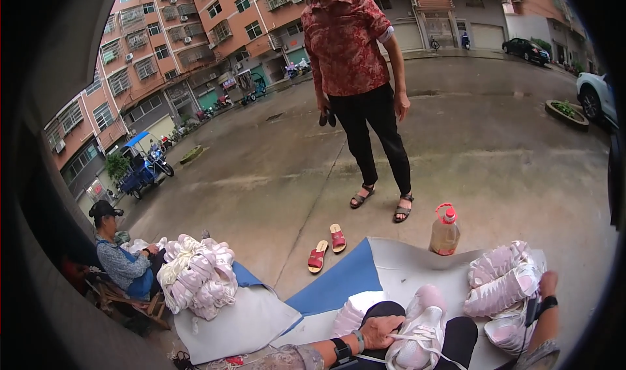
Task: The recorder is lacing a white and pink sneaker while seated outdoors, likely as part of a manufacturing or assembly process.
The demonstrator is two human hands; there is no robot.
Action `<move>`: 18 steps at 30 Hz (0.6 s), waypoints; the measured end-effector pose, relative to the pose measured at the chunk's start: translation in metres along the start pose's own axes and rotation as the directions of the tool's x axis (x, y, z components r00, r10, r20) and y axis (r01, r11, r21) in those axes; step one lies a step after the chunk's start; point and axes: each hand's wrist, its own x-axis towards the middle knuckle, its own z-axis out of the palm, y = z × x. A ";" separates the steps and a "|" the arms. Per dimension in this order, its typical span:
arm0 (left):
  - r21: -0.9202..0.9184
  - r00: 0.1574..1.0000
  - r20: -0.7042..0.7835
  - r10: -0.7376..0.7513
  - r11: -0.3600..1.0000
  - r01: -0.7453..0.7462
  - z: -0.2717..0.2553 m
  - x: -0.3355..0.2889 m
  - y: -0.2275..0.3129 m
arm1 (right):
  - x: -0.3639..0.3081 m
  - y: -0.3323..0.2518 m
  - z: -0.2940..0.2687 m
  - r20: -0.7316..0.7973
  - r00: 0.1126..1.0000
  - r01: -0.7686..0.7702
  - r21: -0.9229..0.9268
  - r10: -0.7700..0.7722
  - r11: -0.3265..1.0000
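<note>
A pink-and-white shoe lies toe outward on the wearer's lap, nearer the wearer than the plastic jug; the left hand, nearer and left of the jug, appears closed on the lace. The right hand, right of the jug, shows no clear finger state. The shoe is presumably light, soft-uppered and firmer-soled, best steadied by the sole's edges.

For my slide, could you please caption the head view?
Left hand at laces of pale shoe; right hand beside piled shoes.
</note>
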 end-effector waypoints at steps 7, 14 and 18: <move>0.058 1.000 0.002 -0.025 0.998 0.025 -0.011 -0.005 0.012 | -0.061 -0.209 -0.083 0.752 0.645 -0.718 0.538 -0.132 -0.441; 0.100 0.999 -0.033 0.016 0.995 -0.013 -0.006 -0.019 0.011 | -0.102 -0.259 -0.182 0.726 0.620 -0.780 0.532 -0.296 -0.329; 0.113 0.998 -0.046 0.053 0.992 -0.047 -0.005 -0.014 0.019 | -0.124 -0.251 -0.167 0.705 0.657 -0.751 0.580 -0.268 -0.314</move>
